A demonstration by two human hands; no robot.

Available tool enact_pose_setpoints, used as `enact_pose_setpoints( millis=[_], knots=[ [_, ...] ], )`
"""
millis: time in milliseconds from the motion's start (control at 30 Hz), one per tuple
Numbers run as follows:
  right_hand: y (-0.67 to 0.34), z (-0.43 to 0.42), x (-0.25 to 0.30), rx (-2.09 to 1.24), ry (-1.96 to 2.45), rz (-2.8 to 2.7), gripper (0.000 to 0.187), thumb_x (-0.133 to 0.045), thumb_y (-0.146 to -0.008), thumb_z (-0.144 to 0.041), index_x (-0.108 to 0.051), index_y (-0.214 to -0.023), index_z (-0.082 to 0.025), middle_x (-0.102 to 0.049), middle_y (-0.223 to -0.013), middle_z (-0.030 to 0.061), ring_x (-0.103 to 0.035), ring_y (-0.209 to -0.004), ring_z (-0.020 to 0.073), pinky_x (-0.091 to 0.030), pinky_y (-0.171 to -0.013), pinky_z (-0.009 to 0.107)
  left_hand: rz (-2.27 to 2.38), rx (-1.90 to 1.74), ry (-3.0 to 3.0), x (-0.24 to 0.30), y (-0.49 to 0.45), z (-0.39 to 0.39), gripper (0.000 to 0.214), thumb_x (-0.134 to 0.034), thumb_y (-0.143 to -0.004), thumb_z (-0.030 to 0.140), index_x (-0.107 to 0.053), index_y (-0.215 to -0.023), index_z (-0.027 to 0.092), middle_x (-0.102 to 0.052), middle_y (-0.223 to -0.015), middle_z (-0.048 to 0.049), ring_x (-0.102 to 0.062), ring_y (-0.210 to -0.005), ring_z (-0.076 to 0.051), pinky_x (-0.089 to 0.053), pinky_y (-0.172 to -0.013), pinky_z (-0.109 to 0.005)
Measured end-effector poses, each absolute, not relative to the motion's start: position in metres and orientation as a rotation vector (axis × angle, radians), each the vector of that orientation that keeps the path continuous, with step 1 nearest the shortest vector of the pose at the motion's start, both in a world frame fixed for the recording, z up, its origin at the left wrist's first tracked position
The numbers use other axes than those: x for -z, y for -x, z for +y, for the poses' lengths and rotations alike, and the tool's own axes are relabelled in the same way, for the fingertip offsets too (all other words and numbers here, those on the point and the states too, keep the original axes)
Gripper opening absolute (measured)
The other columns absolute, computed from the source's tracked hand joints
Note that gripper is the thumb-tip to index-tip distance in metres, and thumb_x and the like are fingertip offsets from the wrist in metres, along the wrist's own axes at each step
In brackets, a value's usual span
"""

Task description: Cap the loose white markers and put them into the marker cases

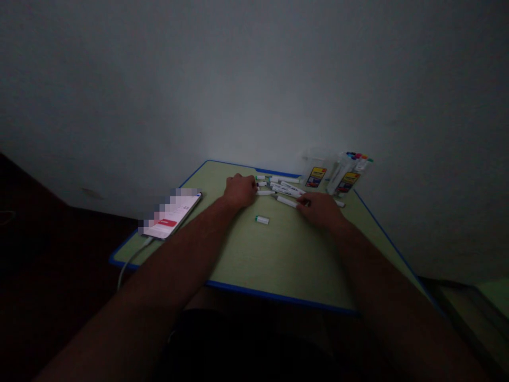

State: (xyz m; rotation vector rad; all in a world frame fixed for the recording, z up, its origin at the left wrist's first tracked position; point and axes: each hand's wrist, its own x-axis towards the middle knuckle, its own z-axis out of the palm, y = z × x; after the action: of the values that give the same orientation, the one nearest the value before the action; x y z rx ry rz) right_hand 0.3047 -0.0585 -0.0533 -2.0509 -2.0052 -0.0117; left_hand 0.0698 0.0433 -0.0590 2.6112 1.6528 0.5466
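Observation:
My right hand is closed around the rear end of a white marker, whose tip points left over the table. Across from it, my left hand rests palm down with curled fingers at the left edge of the loose markers. Its fingertips touch or nearly touch a white marker and a small dark-ended cap; what they grip is hidden. Several white markers lie in a pile between the hands. A white cap with a green end lies alone nearer to me.
A clear plastic case stands at the back right. Beside it, another clear case leans, holding markers with coloured ends. A phone with a white cable lies at the left. The pale green table has blue edges and meets a wall.

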Motion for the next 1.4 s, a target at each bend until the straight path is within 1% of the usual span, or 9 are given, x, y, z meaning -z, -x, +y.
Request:
enact_pose_setpoints(
  millis=[167,300,400,567,800,967,1100,1233,1400],
  knots=[
    [-0.304,-0.059,0.053,0.017,2.092,-2.011,0.029,-0.063,-0.084,-0.03,-0.075,-0.109,-0.02,-0.074,-0.103,0.0092,-0.067,-0.091,0.0239,-0.049,-0.081,0.035,1.627,-0.588,-2.606,0.059,-0.068,0.04,0.024,-0.055,-0.086,0.033,-0.067,-0.104,0.022,-0.071,-0.101,-0.0109,-0.058,-0.105,-0.03,-0.038,-0.095,-0.046],
    [-0.303,-0.059,0.053,-0.032,2.11,-1.993,0.031,-0.064,-0.082,-0.027,-0.075,-0.11,-0.02,-0.075,-0.103,0.0084,-0.067,-0.091,0.0229,-0.049,-0.08,0.034,1.601,-0.611,-2.591,0.058,-0.065,0.038,0.029,-0.056,-0.086,0.031,-0.068,-0.11,0.023,-0.072,-0.105,-0.0099,-0.058,-0.109,-0.029,-0.037,-0.097,-0.046],
    [-0.304,-0.06,0.053,-0.044,2.108,-2.01,0.031,-0.064,-0.082,-0.027,-0.075,-0.11,-0.019,-0.074,-0.102,0.0091,-0.067,-0.091,0.023,-0.048,-0.079,0.033,1.59,-0.657,-2.576,0.058,-0.062,0.038,0.031,-0.054,-0.086,0.029,-0.071,-0.11,0.02,-0.073,-0.108,-0.0126,-0.06,-0.107,-0.031,-0.041,-0.093,-0.045],
    [-0.305,-0.06,0.053,-0.057,2.109,-2.056,0.029,-0.063,-0.082,-0.024,-0.076,-0.108,-0.019,-0.074,-0.103,0.01,-0.067,-0.092,0.0227,-0.048,-0.079,0.033,1.526,-0.809,-2.454,0.05,-0.063,0.032,0.028,-0.055,-0.085,0.025,-0.074,-0.104,0.018,-0.073,-0.108,-0.0126,-0.063,-0.101,-0.027,-0.045,-0.087,-0.036],
    [-0.307,-0.059,0.049,-0.058,1.986,-1.997,0.024,-0.062,-0.081,-0.022,-0.075,-0.101,-0.017,-0.073,-0.098,0.0085,-0.065,-0.088,0.0193,-0.047,-0.079,0.029,1.516,-0.908,-2.155,0.025,-0.063,0.023,0.013,-0.062,-0.08,0.021,-0.071,-0.088,0.017,-0.073,-0.093,-0.0096,-0.064,-0.084,-0.022,-0.047,-0.077,-0.033],
    [-0.303,-0.058,0.045,-0.218,1.878,-1.734,0.022,-0.063,-0.081,-0.02,-0.071,-0.1,-0.014,-0.073,-0.094,0.0077,-0.065,-0.081,0.017,-0.048,-0.077,0.03,1.392,-1.059,-1.805,0.042,-0.057,0.016,0.008,-0.067,-0.075,0.021,-0.066,-0.082,0.016,-0.068,-0.077,-0.0045,-0.061,-0.07,-0.018,-0.047,-0.068,-0.031],
    [-0.3,-0.057,0.044,-0.297,1.755,-1.616,0.019,-0.063,-0.079,-0.022,-0.069,-0.096,-0.015,-0.073,-0.093,0.0074,-0.065,-0.081,0.017,-0.05,-0.077,0.032,1.177,-1.17,-1.549,0.054,-0.056,0.009,0.012,-0.069,-0.07,0.019,-0.064,-0.081,0.016,-0.063,-0.069,-0.0001,-0.056,-0.058,-0.013,-0.047,-0.058,-0.028],
    [-0.298,-0.056,0.046,-0.406,1.643,-1.571,0.016,-0.064,-0.077,-0.024,-0.067,-0.091,-0.016,-0.072,-0.091,0.0066,-0.065,-0.08,0.0171,-0.051,-0.077,0.034,0.997,-1.256,-1.439,0.052,-0.057,0.005,0.02,-0.072,-0.066,0.02,-0.064,-0.084,0.017,-0.064,-0.07,0.0003,-0.057,-0.06,-0.012,-0.048,-0.057,-0.027],
    [-0.294,-0.057,0.047,-0.471,1.589,-1.566,0.015,-0.064,-0.075,-0.025,-0.065,-0.088,-0.017,-0.071,-0.087,0.0054,-0.064,-0.076,0.0165,-0.051,-0.075,0.034,0.92,-1.27,-1.374,0.048,-0.058,0.0,0.025,-0.073,-0.064,0.017,-0.061,-0.086,0.017,-0.071,-0.081,-0.0029,-0.063,-0.07,-0.014,-0.052,-0.064,-0.029]
  ],
)
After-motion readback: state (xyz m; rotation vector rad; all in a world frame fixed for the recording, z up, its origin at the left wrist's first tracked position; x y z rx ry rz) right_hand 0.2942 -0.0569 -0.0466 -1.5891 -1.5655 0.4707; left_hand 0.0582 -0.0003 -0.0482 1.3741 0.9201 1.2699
